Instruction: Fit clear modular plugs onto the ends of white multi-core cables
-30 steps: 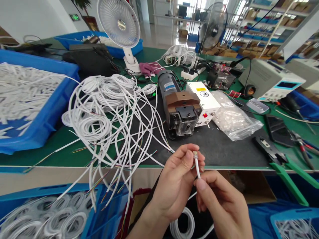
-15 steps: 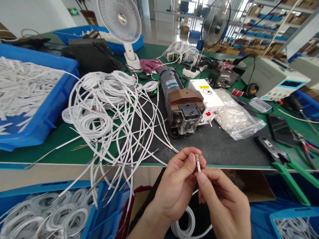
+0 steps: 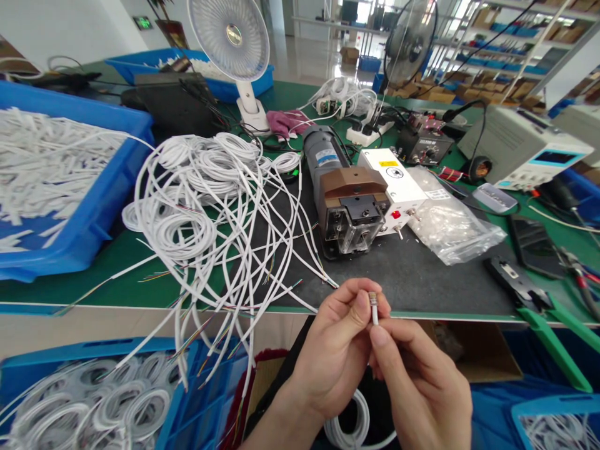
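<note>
Between the thumb and fingers of my left hand (image 3: pixel 332 356) is a small clear modular plug (image 3: pixel 373 299) with metal contacts, held upright. A white cable (image 3: pixel 375 317) runs down from the plug. My right hand (image 3: pixel 422 375) pinches that cable just below the plug, thumb in front and fingers curled behind. Both hands meet just in front of the table edge. Below them hangs a coil (image 3: pixel 364 417) of white cable, partly hidden by my hands. Whether the wires are fully seated inside the plug is too small to tell.
A heap of white cables (image 3: pixel 197 181) with bare coloured ends spills over the left edge. A motorised machine (image 3: pixel 351 187) stands mid-table, beside a plastic bag (image 3: pixel 454 219). Green-handled crimping pliers (image 3: pixel 520 287) lie at right. Blue bins (image 3: pixel 117 187) and a fan (image 3: pixel 229 37) surround the bench.
The whole view has shifted slightly to the right in the picture. My hands keep nearly the same grip on the plug and cable.
</note>
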`<state>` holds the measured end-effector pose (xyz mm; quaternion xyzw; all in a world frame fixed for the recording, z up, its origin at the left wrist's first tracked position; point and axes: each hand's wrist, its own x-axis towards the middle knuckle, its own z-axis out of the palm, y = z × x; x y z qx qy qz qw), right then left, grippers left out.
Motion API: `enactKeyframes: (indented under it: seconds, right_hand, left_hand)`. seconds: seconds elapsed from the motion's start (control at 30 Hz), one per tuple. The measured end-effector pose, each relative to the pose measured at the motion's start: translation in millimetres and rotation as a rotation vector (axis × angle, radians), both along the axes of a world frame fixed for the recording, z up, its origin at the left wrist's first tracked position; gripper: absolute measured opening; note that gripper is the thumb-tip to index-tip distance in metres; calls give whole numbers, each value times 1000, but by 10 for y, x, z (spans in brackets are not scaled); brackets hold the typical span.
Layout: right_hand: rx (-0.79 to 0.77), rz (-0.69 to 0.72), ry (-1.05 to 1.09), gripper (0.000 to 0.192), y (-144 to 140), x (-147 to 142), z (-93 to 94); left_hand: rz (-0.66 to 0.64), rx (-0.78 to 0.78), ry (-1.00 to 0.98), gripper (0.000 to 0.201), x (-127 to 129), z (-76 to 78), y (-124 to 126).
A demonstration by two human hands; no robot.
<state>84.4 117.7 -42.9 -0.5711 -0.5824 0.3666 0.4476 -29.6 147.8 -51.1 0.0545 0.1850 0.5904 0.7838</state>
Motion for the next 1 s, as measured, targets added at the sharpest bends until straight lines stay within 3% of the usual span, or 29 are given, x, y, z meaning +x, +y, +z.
enactKeyframes:
  seconds: [0.37, 0.53, 0.73, 1.0]
  right_hand:
    - [57, 24, -15, 16, 27, 41, 27]
    - [72, 51, -71, 19, 290, 117, 119]
    - [-124, 87, -12, 31, 719, 27, -54]
    - [-133, 111, -20, 29, 818, -48, -231]
  left_hand:
    - [-13, 14, 24, 19, 8, -16, -34]
    - [-9, 14, 283, 29, 85, -201, -189]
    - [-139, 35, 632, 33, 130, -485, -454]
    - [-118, 97, 723, 24, 95, -554, -460]
